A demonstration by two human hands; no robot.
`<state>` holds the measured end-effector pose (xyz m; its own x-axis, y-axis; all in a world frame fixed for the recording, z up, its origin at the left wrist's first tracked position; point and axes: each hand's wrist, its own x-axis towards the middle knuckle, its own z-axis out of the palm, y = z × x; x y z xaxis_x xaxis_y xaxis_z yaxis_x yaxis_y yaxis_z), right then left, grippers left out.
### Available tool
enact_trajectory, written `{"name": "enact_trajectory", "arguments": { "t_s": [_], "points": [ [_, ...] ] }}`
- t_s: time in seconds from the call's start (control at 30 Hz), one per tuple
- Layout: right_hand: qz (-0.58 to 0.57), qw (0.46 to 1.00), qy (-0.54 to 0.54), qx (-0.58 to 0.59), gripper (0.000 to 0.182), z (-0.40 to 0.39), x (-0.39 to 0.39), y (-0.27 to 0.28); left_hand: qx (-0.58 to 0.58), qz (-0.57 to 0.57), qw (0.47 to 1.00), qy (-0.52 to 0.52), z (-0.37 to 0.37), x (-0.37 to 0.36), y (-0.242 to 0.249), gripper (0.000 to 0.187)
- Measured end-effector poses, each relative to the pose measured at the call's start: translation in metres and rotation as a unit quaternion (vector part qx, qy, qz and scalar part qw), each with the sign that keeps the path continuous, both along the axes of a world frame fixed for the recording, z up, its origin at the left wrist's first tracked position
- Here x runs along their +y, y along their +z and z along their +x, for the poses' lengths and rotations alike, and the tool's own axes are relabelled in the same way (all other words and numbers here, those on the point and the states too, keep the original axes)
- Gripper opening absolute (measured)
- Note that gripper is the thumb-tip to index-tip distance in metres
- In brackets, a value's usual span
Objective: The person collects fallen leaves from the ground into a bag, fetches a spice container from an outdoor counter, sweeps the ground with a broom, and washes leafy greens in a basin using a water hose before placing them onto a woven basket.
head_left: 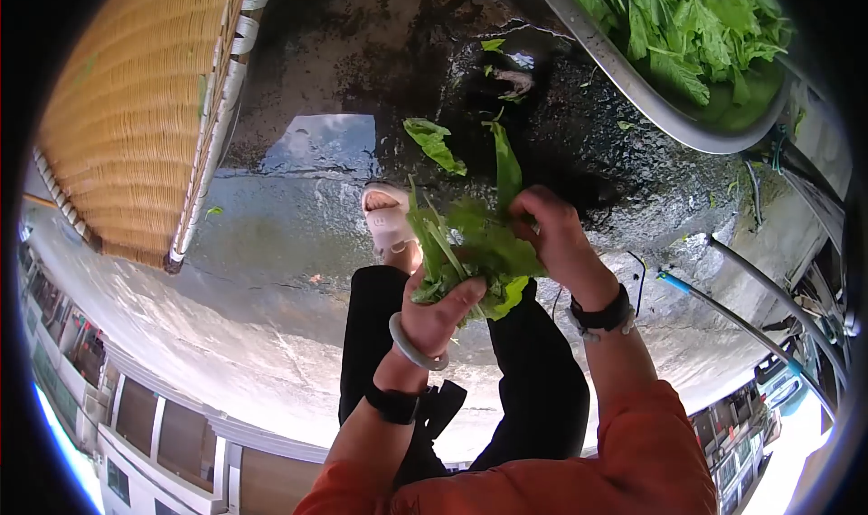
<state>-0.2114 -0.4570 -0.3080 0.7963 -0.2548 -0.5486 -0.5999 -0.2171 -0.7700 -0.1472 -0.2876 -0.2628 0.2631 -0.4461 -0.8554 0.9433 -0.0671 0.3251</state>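
My left hand (436,309) grips a bunch of green leafy vegetable (470,248) by its stems, just above my knees. My right hand (553,230) pinches the leaves on the right side of the same bunch, with one long leaf (504,164) sticking up from it. A loose leaf (434,142) lies on the wet ground just beyond. A bangle and a dark band sit on my left wrist, a dark watch on my right wrist. Orange sleeves cover both forearms.
A large metal basin (633,85) full of green leaves stands at the upper right. A woven bamboo tray (136,108) lies at the upper left. The concrete ground (298,235) is wet. My foot in a pale sandal (387,218) rests below the bunch. Hoses (741,321) run at right.
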Motion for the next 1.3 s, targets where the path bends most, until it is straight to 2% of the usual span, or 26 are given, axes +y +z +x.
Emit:
{"name": "enact_trajectory", "arguments": {
  "t_s": [0.03,0.07,0.1,0.17,0.23,0.27,0.3,0.4,0.5,0.53,0.57,0.6,0.63,0.67,0.7,0.73,0.77,0.8,0.83,0.9,1.0,1.03,1.1,1.17,1.2,1.3],
  "points": [
    [0.011,1.0,0.025,-0.012,0.015,-0.002,-0.001,0.027,-0.031,-0.045,0.998,-0.013,0.001,-0.002,0.007,0.032],
    [0.024,0.999,-0.001,-0.047,0.017,-0.004,0.004,0.051,-0.024,-0.1,0.994,-0.022,0.001,-0.001,0.015,0.039],
    [0.04,0.996,-0.027,-0.081,0.02,-0.007,0.01,0.074,-0.031,-0.108,0.994,-0.019,-0.001,-0.003,0.027,0.039],
    [0.065,0.996,-0.018,-0.064,0.022,-0.018,0.017,0.108,-0.135,-0.121,0.981,-0.063,-0.005,-0.001,0.056,0.046],
    [0.177,0.982,-0.063,-0.022,0.023,-0.003,0.025,0.138,-0.138,-0.119,0.98,-0.078,0.007,0.007,0.082,0.052],
    [0.206,0.971,-0.096,-0.069,0.019,0.008,0.029,0.151,-0.08,-0.13,0.982,-0.109,0.017,0.012,0.093,0.053],
    [0.203,0.972,-0.093,-0.08,0.019,0.009,0.036,0.143,-0.022,-0.141,0.98,-0.14,0.027,0.017,0.098,0.053],
    [0.26,0.956,-0.129,-0.027,0.015,0.002,0.051,0.107,-0.043,-0.097,0.988,-0.112,0.038,0.036,0.089,0.047],
    [0.317,0.933,-0.077,0.15,0.021,0.02,0.046,0.087,-0.061,-0.031,0.995,-0.073,0.053,0.064,0.08,0.038],
    [0.32,0.932,-0.107,0.133,0.027,0.023,0.044,0.065,-0.048,-0.02,0.997,-0.05,0.057,0.079,0.073,0.036],
    [0.286,0.935,-0.135,0.161,0.034,0.029,0.045,0.042,-0.035,-0.01,0.999,-0.025,0.061,0.094,0.066,0.034],
    [0.235,0.95,-0.136,0.153,0.029,0.027,0.05,0.002,-0.034,-0.007,0.999,-0.023,0.065,0.107,0.06,0.033],
    [0.117,0.991,-0.045,0.053,0.026,0.022,0.053,-0.058,-0.036,0.0,0.999,-0.012,0.065,0.117,0.057,0.033],
    [0.001,0.997,0.048,-0.056,0.023,0.02,0.056,-0.101,-0.068,0.001,0.998,-0.007,0.066,0.128,0.056,0.034],
    [-0.071,0.996,0.038,-0.047,0.021,0.025,0.061,-0.11,-0.106,0.008,0.994,0.0,0.067,0.141,0.057,0.034],
    [-0.136,0.989,0.027,-0.047,0.02,0.035,0.069,-0.119,-0.045,0.006,0.995,0.084,0.061,0.155,0.048,0.034],
    [-0.018,0.999,0.039,0.015,0.021,0.041,0.059,-0.137,-0.076,0.051,0.994,0.051,0.063,0.168,0.056,0.036],
    [-0.002,0.999,-0.012,0.032,0.021,0.035,0.061,-0.154,-0.071,0.053,0.992,0.086,0.065,0.174,0.066,0.037],
    [-0.055,0.997,0.026,0.044,0.022,0.043,0.057,-0.128,-0.064,0.05,0.989,0.12,0.065,0.178,0.078,0.038],
    [-0.065,0.995,0.052,0.064,0.025,0.044,0.051,-0.083,-0.073,0.002,0.981,0.179,0.055,0.191,0.086,0.042],
    [0.065,0.996,0.05,0.028,0.016,0.046,0.065,0.023,-0.145,-0.032,0.963,0.225,0.05,0.193,0.138,0.045],
    [0.089,0.992,0.095,-0.001,0.012,0.053,0.075,0.07,-0.152,-0.059,0.955,0.248,0.044,0.193,0.155,0.045],
    [0.236,0.965,0.111,-0.014,0.018,0.06,0.103,0.15,-0.141,-0.119,0.943,0.279,0.032,0.193,0.197,0.045],
    [0.265,0.951,0.149,-0.055,0.027,0.081,0.14,0.251,-0.161,-0.118,0.934,0.295,0.021,0.194,0.258,0.047],
    [0.319,0.933,0.16,-0.054,0.027,0.089,0.159,0.294,-0.188,-0.124,0.925,0.306,0.016,0.196,0.281,0.049],
    [0.308,0.914,0.251,-0.085,0.027,0.091,0.205,0.367,-0.284,-0.148,0.887,0.334,0.008,0.211,0.341,0.051]
  ]
}}
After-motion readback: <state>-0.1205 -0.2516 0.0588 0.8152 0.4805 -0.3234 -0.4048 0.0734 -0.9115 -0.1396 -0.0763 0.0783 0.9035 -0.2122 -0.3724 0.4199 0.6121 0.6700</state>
